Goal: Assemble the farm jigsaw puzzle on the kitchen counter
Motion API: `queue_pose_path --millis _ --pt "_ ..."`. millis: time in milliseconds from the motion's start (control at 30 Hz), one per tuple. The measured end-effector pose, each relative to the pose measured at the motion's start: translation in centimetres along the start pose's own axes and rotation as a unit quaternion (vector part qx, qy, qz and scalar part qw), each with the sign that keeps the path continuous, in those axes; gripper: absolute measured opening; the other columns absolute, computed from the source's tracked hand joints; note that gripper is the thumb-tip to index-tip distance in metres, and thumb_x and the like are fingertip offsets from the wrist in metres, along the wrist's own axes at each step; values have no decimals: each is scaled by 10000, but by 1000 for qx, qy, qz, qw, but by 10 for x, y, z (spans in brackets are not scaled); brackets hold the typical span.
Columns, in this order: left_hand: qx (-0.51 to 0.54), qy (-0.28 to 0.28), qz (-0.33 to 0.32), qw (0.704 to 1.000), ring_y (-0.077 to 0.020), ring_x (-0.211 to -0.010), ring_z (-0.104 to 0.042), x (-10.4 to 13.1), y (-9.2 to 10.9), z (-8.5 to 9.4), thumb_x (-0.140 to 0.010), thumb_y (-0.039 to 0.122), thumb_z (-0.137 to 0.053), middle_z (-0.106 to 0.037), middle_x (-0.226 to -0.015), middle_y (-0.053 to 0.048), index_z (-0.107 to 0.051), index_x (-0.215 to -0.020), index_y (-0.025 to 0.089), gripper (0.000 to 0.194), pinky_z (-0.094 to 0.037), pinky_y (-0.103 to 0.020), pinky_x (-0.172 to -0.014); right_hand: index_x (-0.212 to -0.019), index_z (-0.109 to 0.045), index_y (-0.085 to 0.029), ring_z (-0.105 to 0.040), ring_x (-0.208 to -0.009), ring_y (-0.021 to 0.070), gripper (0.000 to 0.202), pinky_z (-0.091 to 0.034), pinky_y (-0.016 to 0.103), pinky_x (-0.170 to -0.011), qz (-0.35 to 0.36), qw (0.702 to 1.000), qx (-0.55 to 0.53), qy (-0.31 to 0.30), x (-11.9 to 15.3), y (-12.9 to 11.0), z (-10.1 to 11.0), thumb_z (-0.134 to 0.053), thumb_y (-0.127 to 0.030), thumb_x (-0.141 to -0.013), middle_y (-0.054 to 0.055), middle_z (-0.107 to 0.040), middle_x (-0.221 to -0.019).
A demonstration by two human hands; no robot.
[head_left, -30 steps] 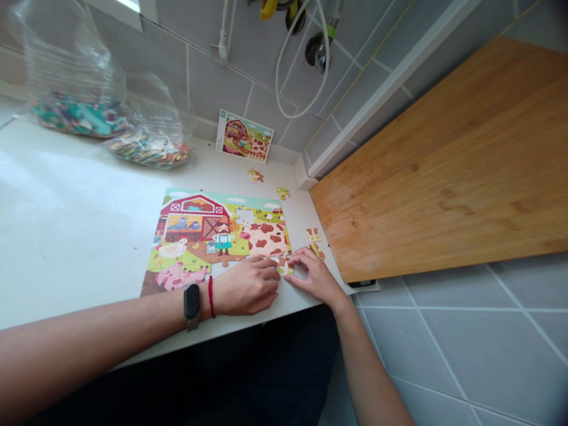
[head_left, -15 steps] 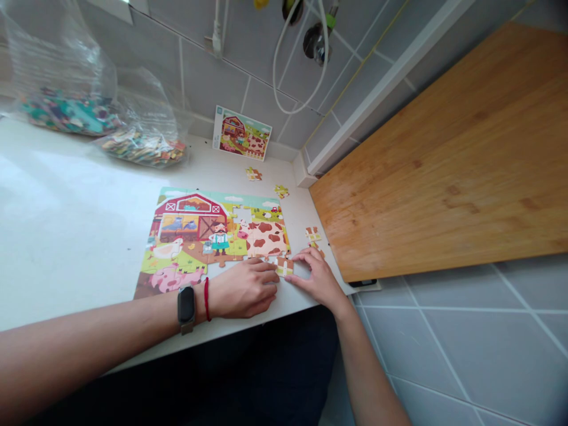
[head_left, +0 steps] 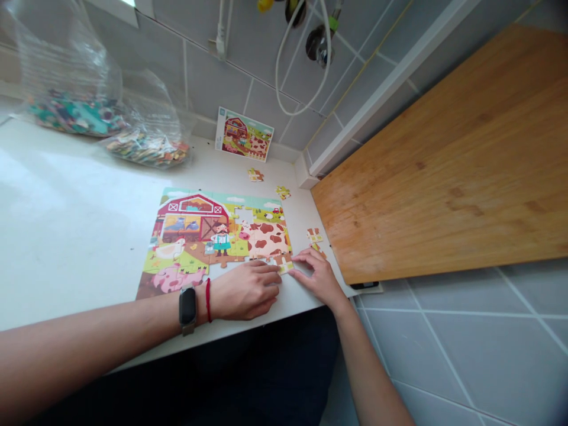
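Observation:
A farm jigsaw puzzle with a barn, a farmer and a cow lies partly joined on the white table. At its lower right edge, under the cow, sits a brown and cream puzzle piece with a white fence. My right hand has thumb and forefinger at the right side of this piece, gripping its edge. From the left, my left hand rests palm down with its fingers curled together, their tips close against the piece. Its thumb is hidden, and whatever the fingers hold cannot be made out.
Loose puzzle pieces lie right of the puzzle, others above it. A picture card leans on the tiled wall. Clear bags of pieces stand at the back left. A wooden board borders the table's right side.
The fenced piece has shifted slightly up, close against the puzzle's lower edge below the cow. Both hands have stayed nearly in place; the whole view has shifted a little.

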State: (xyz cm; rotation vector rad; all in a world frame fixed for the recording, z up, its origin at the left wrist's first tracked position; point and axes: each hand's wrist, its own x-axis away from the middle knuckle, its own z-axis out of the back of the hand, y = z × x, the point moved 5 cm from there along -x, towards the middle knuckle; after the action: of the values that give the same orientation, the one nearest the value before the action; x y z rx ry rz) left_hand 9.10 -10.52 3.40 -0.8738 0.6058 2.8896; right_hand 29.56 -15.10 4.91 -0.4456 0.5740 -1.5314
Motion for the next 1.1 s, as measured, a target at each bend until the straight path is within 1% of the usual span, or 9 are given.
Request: queue_pose_path --millis 133,200,333,467,567,700,833,933,1100 --pt "0 -10 2 1000 -276 -1114 -692 0 -1 -2 -984 231 -594 -727 -1172 -118 -630 -963 191 58 -527 -438 -1058 -1270 -769 -317 -660 -1118 241 401 -554 415 -1039 1 1000 13 -13 1 0 1 -829 -351 -875 68 -646 -1161" --pt "3 -8 0 1000 -278 -1130 -690 0 -1 -3 -976 227 -607 -722 -1183 -123 -626 -972 193 39 -522 -441 -1074 -1300 -759 -323 -649 -1158 251 458 -539 418 -1075 2 1000 14 -11 2 0 0 -853 -371 -854 71 -629 -1187" --pt "4 -14 -1 1000 -275 -1149 -690 0 -1 -3 -978 222 -612 -724 -1196 -121 -623 -958 195 35 -508 -435 -1096 -1247 -783 -313 -657 -1112 249 413 -555 407 -1047 2 1000 17 -2 3 1 0 -863 -395 -851 70 -632 -1146" --pt "2 -30 -10 999 -297 -1213 -674 1 0 -4 -972 243 -625 -703 -1310 -134 -646 -1016 188 73 -492 -449 -1117 -1246 -786 -313 -662 -1082 246 407 -571 400 -1022 12 1000 21 7 4 2 0 -860 -402 -856 67 -638 -1126" --pt "8 -46 -15 999 -325 -1299 -640 3 0 -6 -968 295 -644 -660 -1417 -148 -674 -1125 189 192 -452 -475 -1164 -1265 -779 -304 -660 -1088 245 408 -573 406 -1028 18 999 32 10 5 5 0 -839 -414 -876 74 -633 -1146" --pt "23 -78 -12 997 -362 -1379 -593 5 0 -8 -988 432 -632 -586 -1530 -173 -675 -1264 190 370 -393 -523 -1214 -1286 -771 -282 -659 -1094 248 416 -577 412 -1032 22 999 41 6 7 7 0 -824 -407 -893 85 -624 -1160" --pt "28 -86 -15 996 -373 -1396 -582 5 0 -7 -1006 536 -587 -569 -1545 -192 -669 -1305 190 464 -379 -536 -1222 -1300 -766 -293 -661 -1107 252 416 -571 427 -1046 29 999 41 1 6 7 1 -820 -391 -899 83 -625 -1157" --pt "25 -78 -18 996 -368 -1399 -578 4 1 -6 -1005 526 -592 -584 -1530 -185 -677 -1288 190 447 -388 -520 -1217 -1304 -764 -287 -659 -1115 251 413 -575 424 -1040 35 999 36 -2 6 7 1 -818 -368 -902 84 -624 -1155" --pt "9 -69 -9 998 -351 -1368 -592 2 1 -2 -1008 452 -600 -639 -1458 -148 -700 -1185 198 325 -425 -490 -1185 -1298 -769 -273 -658 -1109 245 397 -582 412 -1023 39 999 35 -1 6 6 1 -805 -370 -915 89 -623 -1148"
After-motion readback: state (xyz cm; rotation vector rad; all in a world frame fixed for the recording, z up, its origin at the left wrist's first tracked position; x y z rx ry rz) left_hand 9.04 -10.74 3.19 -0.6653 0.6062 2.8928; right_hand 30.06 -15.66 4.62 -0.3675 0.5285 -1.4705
